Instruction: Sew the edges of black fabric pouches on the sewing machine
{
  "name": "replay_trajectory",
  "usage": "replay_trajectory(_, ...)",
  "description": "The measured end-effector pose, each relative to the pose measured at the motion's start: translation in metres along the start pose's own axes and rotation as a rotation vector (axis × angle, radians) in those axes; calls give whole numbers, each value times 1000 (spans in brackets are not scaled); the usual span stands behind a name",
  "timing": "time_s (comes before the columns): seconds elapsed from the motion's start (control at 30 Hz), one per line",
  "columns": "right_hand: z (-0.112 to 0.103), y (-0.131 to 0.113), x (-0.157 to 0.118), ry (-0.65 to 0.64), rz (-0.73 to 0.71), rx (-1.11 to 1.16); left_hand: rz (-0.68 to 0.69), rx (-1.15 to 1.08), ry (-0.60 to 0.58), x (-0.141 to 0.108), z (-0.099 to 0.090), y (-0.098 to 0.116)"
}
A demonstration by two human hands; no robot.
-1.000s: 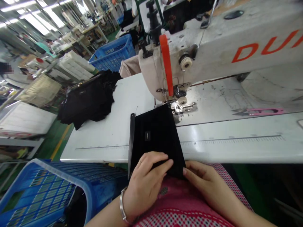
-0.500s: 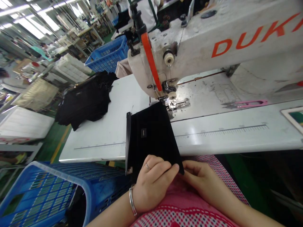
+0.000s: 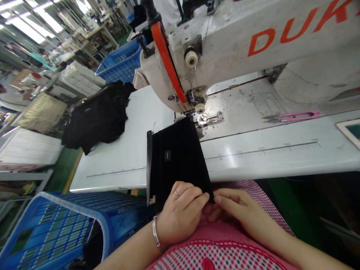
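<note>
A black fabric panel [image 3: 180, 157] with a small label lies at the sewing machine's needle area [image 3: 197, 116]. Its far corner is by the presser foot, and its near edge hangs over the table front. A stiff dark strip [image 3: 149, 165] runs down its left side. My left hand [image 3: 182, 210], with a ring and a bangle, is closed over the near edge. Thumb and fingers of my right hand [image 3: 239, 206] pinch together at the near right corner; part of that grip is hidden behind the fabric.
Pink thread snips [image 3: 299, 117] rest on the machine bed at right. A stack of black fabric pieces [image 3: 95, 116] sits on the table's left end. One blue crate [image 3: 104, 225] stands below at left, another blue crate [image 3: 118, 60] behind the table.
My right fingers have shifted slightly left, closing at the panel's near corner. The left hand keeps its hold. The view has moved a little, and the panel stays by the needle.
</note>
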State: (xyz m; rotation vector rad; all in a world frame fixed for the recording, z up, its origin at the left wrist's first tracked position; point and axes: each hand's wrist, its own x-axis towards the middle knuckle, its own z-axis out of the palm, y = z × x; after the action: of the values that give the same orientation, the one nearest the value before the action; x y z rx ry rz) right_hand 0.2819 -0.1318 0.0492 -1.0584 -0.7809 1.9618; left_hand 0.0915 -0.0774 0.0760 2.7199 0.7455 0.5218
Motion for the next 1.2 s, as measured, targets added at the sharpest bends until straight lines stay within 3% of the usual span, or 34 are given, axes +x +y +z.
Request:
replay_trajectory(0.17,-4,1,2,-35,-18,-42,40,94,-17,2,1,0)
replay_trajectory(0.27,-9,-1,-4,-3,-106,-356,81,69,14,1,3,-2)
replay_trajectory(0.33,-13,-2,-8,129,-320,-684,89,32,35,0,3,-4)
replay_trajectory(0.43,-18,-2,-12,280,-780,-1152,90,-6,62,0,4,-4)
replay_trajectory(0.5,-21,-5,-10,251,-993,-1332,97,-21,72,2,4,-3)
replay_trajectory(0.6,-23,-14,-5,214,-1148,-1401,107,-6,64,5,3,-3)
replay_trajectory(0.8,-24,-38,14,102,-1199,-1534,68,59,22,14,2,-14)
replay_trajectory(0.87,-25,-40,22,121,-1205,-1535,67,66,6,17,1,-19)
replay_trajectory(1.2,-33,-51,41,93,-1072,-1517,100,-7,-41,39,-11,-53)
